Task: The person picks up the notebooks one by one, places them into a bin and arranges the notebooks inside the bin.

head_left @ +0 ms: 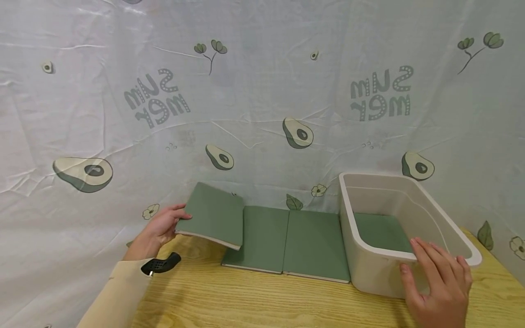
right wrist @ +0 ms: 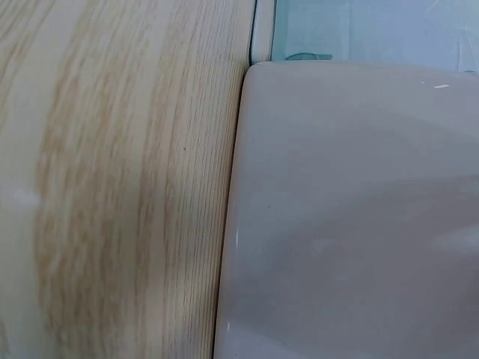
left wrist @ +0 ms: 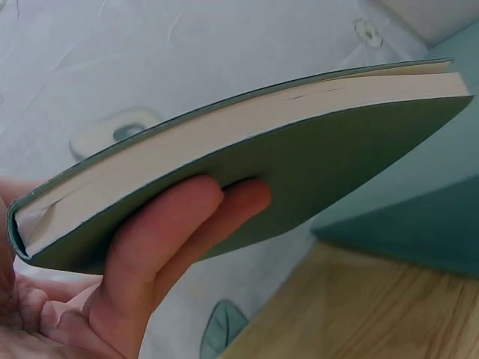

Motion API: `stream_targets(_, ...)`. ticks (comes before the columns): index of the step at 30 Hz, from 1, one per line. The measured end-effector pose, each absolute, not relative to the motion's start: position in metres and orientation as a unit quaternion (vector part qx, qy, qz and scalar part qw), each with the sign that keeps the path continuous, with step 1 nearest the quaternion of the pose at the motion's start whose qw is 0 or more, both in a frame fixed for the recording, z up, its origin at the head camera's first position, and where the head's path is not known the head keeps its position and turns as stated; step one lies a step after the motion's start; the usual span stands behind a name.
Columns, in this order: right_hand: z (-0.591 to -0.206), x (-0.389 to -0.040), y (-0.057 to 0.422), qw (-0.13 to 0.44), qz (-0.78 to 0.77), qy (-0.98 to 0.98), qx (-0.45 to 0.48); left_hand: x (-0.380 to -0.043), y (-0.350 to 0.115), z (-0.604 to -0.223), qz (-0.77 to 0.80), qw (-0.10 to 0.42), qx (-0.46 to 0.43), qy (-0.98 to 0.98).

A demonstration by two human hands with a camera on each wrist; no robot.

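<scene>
My left hand (head_left: 162,225) grips a green hardcover book (head_left: 213,214) by its left edge and holds it tilted above the table. In the left wrist view, two fingers (left wrist: 161,232) lie under the lower cover, and the cream page edges face the camera. Two similar green books, a left one (head_left: 262,241) and a right one (head_left: 315,243), lie flat side by side; the held book overlaps the left one. At the near rim of a beige plastic bin (head_left: 375,269), my right hand (head_left: 440,282) rests with fingers extended over the rim and thumb outside.
Another green cover (head_left: 381,231) lies on the floor of the bin. All of it stands on a light wood-grain table (head_left: 246,300). Behind hangs a pale curtain (head_left: 254,91) printed with avocados and mirrored lettering, close to the back of the books.
</scene>
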State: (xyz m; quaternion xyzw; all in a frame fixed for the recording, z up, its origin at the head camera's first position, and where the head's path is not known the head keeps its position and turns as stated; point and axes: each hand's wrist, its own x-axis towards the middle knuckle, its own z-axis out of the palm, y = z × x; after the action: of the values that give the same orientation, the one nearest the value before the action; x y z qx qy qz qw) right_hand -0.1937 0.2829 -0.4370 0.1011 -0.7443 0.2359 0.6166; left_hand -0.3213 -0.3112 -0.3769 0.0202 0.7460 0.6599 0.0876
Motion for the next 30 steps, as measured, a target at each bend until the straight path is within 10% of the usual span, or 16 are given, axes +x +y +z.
stream_targets(30,-0.432,-0.193,0.278,0.637,0.243,-0.723,0.112,-0.313,-0.219,-0.324,0.783,0.03,0.044,0.62)
